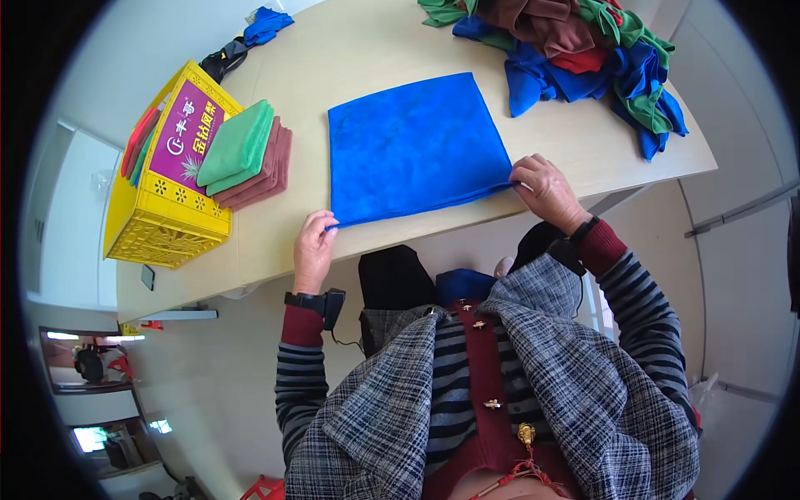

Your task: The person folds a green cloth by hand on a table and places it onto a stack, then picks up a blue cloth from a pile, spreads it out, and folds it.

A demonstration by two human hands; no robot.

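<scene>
A blue cloth (417, 146) lies spread flat on the table in front of me, its near edge close to the table's front edge. My left hand (314, 248) pinches its near left corner between thumb and fingers. At the near right corner, my right hand (546, 190) grips the cloth the same way. The near edge looks doubled, with layers lying one on the other. To the left, folded green cloths (236, 148) rest on folded brown cloths (271, 171), leaning against a yellow crate.
The yellow crate (167, 218) holds more folded cloths (142, 143) upright. A loose heap of blue, green, brown and red cloths (567, 50) covers the far right of the table (375, 50). A dark flat object (148, 277) lies near the left edge. Blue and black items (267, 27) sit far left.
</scene>
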